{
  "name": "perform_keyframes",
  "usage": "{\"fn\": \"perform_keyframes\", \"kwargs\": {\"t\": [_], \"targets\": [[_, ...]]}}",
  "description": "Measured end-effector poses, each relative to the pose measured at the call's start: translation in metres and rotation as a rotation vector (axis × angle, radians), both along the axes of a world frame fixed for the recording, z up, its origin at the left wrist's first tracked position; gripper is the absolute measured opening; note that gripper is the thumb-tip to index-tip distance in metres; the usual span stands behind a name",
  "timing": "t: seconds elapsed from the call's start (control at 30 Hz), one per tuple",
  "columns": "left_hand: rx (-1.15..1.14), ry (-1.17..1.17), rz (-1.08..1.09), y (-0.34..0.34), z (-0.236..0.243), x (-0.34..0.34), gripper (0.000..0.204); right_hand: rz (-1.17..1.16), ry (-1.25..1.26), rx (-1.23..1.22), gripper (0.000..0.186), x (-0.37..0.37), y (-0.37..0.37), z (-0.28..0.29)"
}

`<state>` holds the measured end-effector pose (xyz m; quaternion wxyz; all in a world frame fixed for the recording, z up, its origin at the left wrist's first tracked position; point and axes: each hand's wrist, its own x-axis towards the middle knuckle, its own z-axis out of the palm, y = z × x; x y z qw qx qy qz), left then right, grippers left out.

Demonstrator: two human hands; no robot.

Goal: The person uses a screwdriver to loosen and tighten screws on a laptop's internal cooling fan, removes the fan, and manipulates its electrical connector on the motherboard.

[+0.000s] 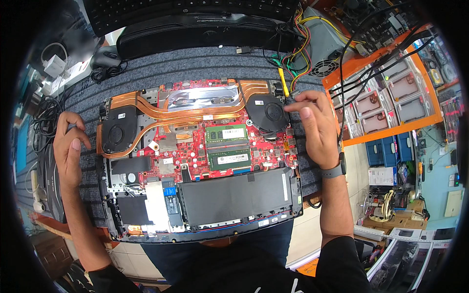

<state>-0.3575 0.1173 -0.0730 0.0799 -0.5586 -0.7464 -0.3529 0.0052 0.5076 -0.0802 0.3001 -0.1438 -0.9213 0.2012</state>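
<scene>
I see my left hand (68, 154) resting loosely curled on the worktop (195, 63), steadying beside the opened laptop (195, 161), while my right hand (315, 127) pinches together at the right fan (266, 113).

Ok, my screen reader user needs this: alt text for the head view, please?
An opened laptop lies on a grey mat, its red board, two fans and battery exposed. The right hand pinches at the right fan; the left hand rests beside the laptop.

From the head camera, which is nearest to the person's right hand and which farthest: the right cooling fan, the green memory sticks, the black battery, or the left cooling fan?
From the right hand:
1. Right cooling fan, just beside the fingertips.
2. Green memory sticks, board centre.
3. Black battery, lower centre; close to the memory sticks in distance.
4. Left cooling fan, far left.
</scene>
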Motion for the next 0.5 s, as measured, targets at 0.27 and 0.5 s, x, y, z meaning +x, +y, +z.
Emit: {"fn": "perform_keyframes", "kwargs": {"t": [0.27, 0.5], "targets": [[-0.006, 0.009, 0.0, -0.002, 0.002, -0.001, 0.054, -0.025, -0.03, -0.014, 0.027, -0.007, -0.008, -0.002], [-0.003, 0.001, -0.017, -0.001, 0.001, -0.002, 0.053, -0.056, 0.207, -0.061, 0.041, 0.004, -0.003, 0.002]]}}
